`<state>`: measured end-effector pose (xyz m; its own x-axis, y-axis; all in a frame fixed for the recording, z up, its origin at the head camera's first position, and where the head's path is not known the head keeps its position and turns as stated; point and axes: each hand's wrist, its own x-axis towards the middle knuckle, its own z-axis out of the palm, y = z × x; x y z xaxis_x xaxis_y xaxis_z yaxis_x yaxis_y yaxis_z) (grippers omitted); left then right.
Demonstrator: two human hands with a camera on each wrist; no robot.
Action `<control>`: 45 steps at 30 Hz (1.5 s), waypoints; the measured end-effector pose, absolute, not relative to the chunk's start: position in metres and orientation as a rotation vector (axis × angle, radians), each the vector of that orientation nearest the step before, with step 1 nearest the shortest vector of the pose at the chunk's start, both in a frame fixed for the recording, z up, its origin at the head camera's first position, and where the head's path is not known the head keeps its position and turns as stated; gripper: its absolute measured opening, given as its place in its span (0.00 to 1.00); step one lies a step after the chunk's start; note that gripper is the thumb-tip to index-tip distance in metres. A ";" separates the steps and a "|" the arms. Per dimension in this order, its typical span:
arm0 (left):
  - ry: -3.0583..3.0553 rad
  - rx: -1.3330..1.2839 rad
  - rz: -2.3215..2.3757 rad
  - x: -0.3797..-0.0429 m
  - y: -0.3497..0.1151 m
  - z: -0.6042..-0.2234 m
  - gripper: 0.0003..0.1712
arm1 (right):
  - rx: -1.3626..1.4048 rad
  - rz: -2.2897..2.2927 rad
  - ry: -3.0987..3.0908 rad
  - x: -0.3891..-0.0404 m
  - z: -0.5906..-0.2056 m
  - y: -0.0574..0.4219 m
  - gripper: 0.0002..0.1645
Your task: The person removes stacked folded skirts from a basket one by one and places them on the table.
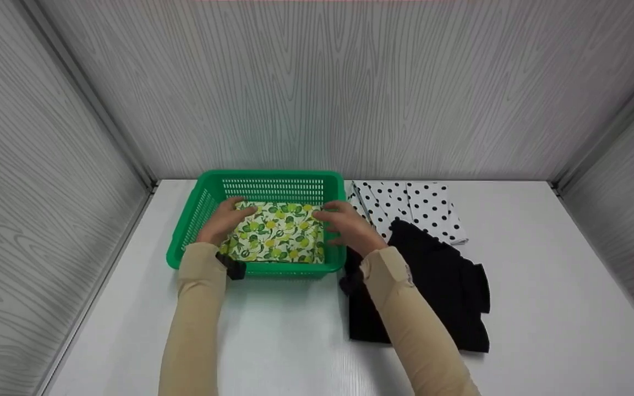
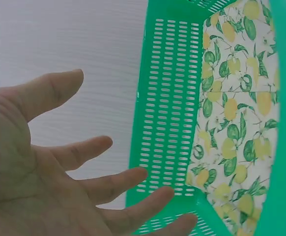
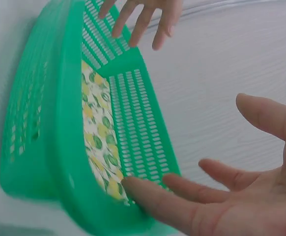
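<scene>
White folded cloth with a print of yellow lemons and green leaves (image 1: 275,234) lies inside the green rectangular plastic basket (image 1: 273,173), spread over much of its floor; your left wrist view shows a straight crease running across it. The basket has slotted walls and stands on the white tabletop (image 1: 548,286), near the grey wood-grain back wall (image 1: 339,88).

Your left hand (image 1: 224,221) is over the left part of the basket, near the cloth's far left corner. Its fingers are spread apart, thumb well away from the rest, as your left wrist view shows clearly. Your right hand (image 1: 351,226) is at the basket's right rim, fingers also apart and extended, with the fingertips near the cloth's far right corner. You cannot tell from these views whether either hand's fingertips touch the cloth or the rim.

Just to the right of the basket you have a folded white cloth with black polka dots (image 1: 430,206). Nearer to you, a black fabric piece (image 1: 443,297) lies flat with uneven edges, its far edge meeting the dotted cloth. Your right beige sleeve (image 1: 424,335) crosses above the black fabric; your left beige sleeve (image 1: 193,335) reaches in from the near edge, with a small black device (image 1: 233,268) at the wrist.
</scene>
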<state>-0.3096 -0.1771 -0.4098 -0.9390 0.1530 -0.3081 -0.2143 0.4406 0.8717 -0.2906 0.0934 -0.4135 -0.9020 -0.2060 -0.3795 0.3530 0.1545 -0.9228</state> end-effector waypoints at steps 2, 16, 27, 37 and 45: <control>2.311 -0.115 1.530 -0.314 -0.180 -0.412 0.43 | 0.203 -1.797 1.988 -0.294 -0.412 0.085 0.44; 2.306 -0.292 1.639 -0.326 -0.187 -0.435 0.44 | 0.317 -1.692 2.087 -0.297 -0.437 0.051 0.58; 2.255 -0.347 1.693 -0.325 -0.191 -0.448 0.43 | 0.318 -1.756 2.086 -0.302 -0.461 0.043 0.58; 2.187 -0.441 1.611 -0.333 -0.196 -0.467 0.41 | 0.337 -1.803 2.071 -0.302 -0.476 0.039 0.56; 2.244 -0.423 1.484 -0.333 -0.201 -0.461 0.44 | 0.319 -1.685 2.120 -0.302 -0.476 0.036 0.53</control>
